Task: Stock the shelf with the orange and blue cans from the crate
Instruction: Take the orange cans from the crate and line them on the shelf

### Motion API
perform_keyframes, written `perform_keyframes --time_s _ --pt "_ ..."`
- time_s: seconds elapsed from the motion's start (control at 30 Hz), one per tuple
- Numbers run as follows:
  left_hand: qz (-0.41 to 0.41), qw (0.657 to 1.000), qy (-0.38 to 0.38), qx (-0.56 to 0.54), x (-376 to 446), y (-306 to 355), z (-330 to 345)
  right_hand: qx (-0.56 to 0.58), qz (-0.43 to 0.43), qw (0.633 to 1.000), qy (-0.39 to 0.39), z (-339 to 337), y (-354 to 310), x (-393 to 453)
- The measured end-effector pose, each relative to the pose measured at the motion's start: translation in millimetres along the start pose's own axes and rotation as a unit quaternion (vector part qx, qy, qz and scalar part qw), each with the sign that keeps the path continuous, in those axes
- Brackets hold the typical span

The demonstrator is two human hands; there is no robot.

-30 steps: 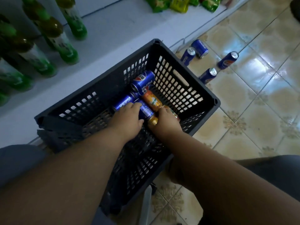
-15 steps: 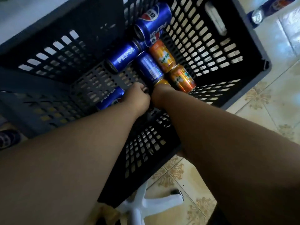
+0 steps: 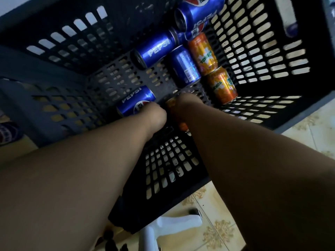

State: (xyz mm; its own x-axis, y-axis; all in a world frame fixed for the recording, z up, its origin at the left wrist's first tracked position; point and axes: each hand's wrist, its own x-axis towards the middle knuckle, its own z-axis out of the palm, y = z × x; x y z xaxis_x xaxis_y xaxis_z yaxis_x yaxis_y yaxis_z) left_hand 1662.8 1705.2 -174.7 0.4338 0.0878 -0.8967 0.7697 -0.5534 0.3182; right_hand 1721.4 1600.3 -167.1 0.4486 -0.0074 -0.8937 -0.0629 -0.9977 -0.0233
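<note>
Your left hand (image 3: 154, 115) holds the Pepsi can (image 3: 135, 102) at frame centre-left — get its fingers fully round before lifting. Right hand (image 3: 188, 104) grips an orange can (image 3: 172, 107) low in the crate (image 3: 76, 28) — raise both straight up, clear of the wall.

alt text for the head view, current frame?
Two bare forearms reach into a dark slotted crate: the left hand holds a blue can, the right hand an orange can. More blue and orange cans lie on the crate's floor.
</note>
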Motion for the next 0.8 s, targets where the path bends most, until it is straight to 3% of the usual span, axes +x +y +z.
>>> perform_keyframes --time_s 0.1,0.2,0.33,0.47,0.53,0.67,0.8 --pt "0.0 1.0 0.004 -0.023 -5.9 3.3 -5.7 -0.05 -0.044 0.998 0.005 -5.4 -3.3 -11.2" --pt "0.006 0.996 0.019 -0.088 -18.2 9.8 -13.9 -0.006 -0.017 1.0 0.008 -15.0 -5.9 -25.2" --pt "0.001 0.96 0.057 -0.273 -54.8 15.8 -33.5 0.214 0.003 0.977 -0.002 -37.7 -9.0 -61.3" --pt "0.039 0.933 0.073 -0.35 -99.6 28.0 -61.6 0.421 -0.045 0.903 -0.071 -68.4 -14.6 -118.2" --pt "0.075 0.923 0.061 -0.373 -125.5 41.2 -81.1 0.449 -0.085 0.885 -0.091 -89.9 -16.6 -151.0" --pt "0.155 0.917 0.077 -0.361 -195.7 62.5 -120.5 0.46 -0.15 0.875 -0.026 -126.2 -21.3 -228.7" --pt "0.213 0.877 0.077 -0.424 -257.5 60.7 -134.7 0.52 -0.22 0.825 0.039 -123.3 -24.0 -284.4"
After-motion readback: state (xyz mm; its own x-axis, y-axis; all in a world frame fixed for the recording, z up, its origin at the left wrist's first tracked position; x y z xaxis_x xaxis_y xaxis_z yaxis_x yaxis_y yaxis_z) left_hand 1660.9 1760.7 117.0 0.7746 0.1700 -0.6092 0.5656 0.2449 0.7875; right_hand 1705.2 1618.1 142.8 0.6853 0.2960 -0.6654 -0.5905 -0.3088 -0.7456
